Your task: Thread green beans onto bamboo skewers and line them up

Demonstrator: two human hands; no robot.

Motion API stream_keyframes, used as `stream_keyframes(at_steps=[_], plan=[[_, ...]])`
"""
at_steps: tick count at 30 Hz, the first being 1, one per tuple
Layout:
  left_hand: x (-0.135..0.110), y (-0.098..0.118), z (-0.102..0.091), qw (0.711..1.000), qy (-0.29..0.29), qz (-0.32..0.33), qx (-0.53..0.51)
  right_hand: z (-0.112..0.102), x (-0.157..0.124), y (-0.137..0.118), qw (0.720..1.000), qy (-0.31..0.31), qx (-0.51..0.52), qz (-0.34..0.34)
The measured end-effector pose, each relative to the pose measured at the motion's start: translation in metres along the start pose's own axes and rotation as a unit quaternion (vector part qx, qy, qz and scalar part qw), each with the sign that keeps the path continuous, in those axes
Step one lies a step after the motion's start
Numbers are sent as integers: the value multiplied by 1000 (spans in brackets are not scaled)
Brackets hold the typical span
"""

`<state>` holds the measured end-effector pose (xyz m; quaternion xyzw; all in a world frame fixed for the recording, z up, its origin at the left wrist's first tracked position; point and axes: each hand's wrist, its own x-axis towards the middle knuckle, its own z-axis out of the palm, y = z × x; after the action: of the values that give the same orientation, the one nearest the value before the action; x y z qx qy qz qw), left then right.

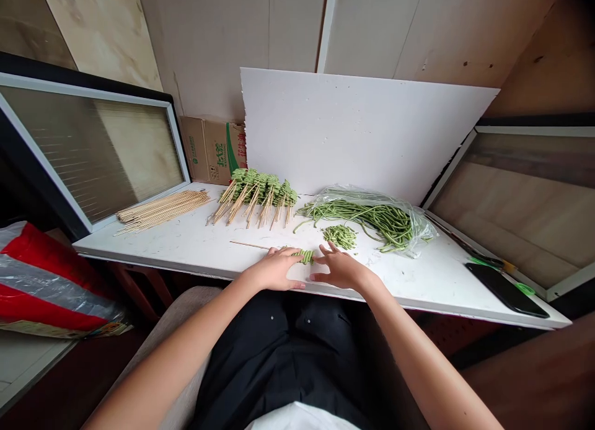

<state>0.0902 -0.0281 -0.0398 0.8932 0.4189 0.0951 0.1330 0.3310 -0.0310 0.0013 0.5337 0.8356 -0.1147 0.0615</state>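
Observation:
A wooden skewer (248,245) lies near the table's front edge, with a row of short green bean pieces (305,256) along its right part. My left hand (274,270) is over its middle, fingers stretched and thumb apart; they hide part of the skewer, and I cannot tell whether they touch it. At the right end of the row, my right hand (341,269) has its fingers spread, its fingertips close to the last pieces. Just behind that hand sits a small pile of cut bean pieces (340,236).
Filled bean skewers (260,194) are stacked at the back, left of a clear plastic bag of long green beans (372,216). Bare skewers (165,210) lie at the left. A black phone (504,287) rests at the right edge. A cardboard box (204,151) and white board (362,129) stand behind.

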Motion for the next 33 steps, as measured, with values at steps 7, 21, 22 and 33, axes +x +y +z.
stream_keyframes(at_steps=[7,21,22,33], plan=[[-19,-60,-38,991,64,-118,24,1,3,8,999,20,27,-6],[-32,-113,-47,978,66,-195,18,2,21,29,950,303,64,-31],[-33,-112,-48,979,61,-194,11,2,22,32,944,319,74,-31],[-36,-103,-60,973,-25,-222,-51,17,43,60,933,340,104,-54]])
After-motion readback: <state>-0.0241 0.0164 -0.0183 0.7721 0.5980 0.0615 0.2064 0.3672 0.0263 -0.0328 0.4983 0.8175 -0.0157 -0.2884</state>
